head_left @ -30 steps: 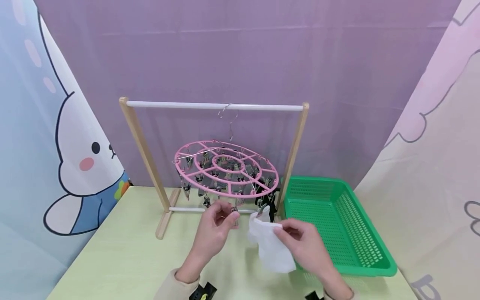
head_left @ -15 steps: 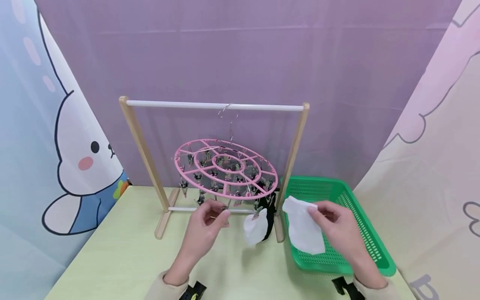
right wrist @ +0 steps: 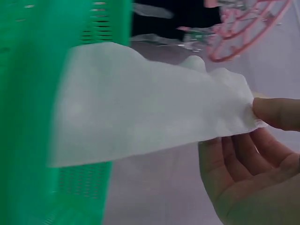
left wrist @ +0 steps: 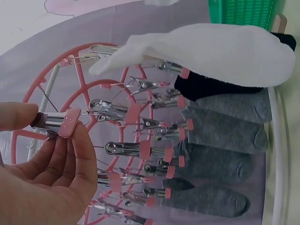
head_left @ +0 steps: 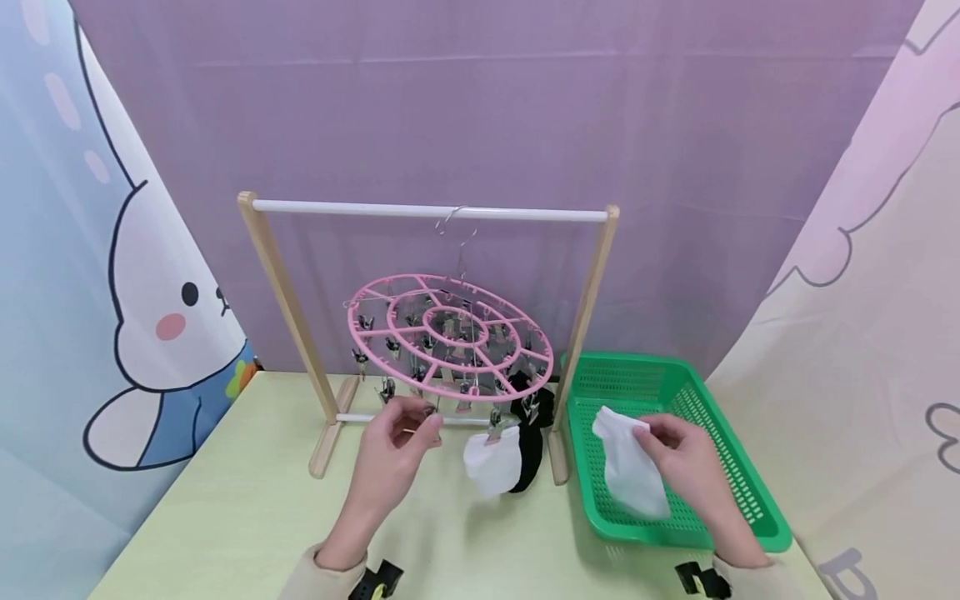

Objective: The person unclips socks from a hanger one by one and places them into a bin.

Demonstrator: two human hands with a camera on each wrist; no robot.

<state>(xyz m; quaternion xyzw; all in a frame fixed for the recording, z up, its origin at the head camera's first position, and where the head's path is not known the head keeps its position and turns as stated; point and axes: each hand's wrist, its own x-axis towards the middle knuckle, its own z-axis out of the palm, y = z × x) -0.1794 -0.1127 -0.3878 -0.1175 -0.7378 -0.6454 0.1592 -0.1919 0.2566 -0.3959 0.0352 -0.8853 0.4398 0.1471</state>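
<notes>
1. Left hand [head_left: 386, 454]: fingers pinch a clip [left wrist: 56, 124] between thumb and curled fingers, just below the near edge of the hanger [left wrist: 81, 80]. Clip has metal arms and a pink tip.
2. Right hand [head_left: 686, 458]: thumb and fingers pinch the loose sock [head_left: 633, 471], white, by its upper edge; remainder dangles.
3. Loose sock position: above the basket [head_left: 622, 379], green and perforated. Contact with the basket: cannot tell.
4. Hanger: pink, round, tilted, hooked on the white rail of the rack [head_left: 360, 208]. Many clips hang beneath it.
5. Hung white sock [head_left: 493, 461]: held by a clip at the hanger's near right, between the two hands. Black sock [head_left: 531, 454] is just beside it, partly covered by it.
6. Grey socks [left wrist: 225, 129]: several, clipped in a row past the black one, seen from the left wrist.
7. Rack and basket stand side by side on the worktop [head_left: 240, 483]; purple curtain [head_left: 480, 125] behind.
</notes>
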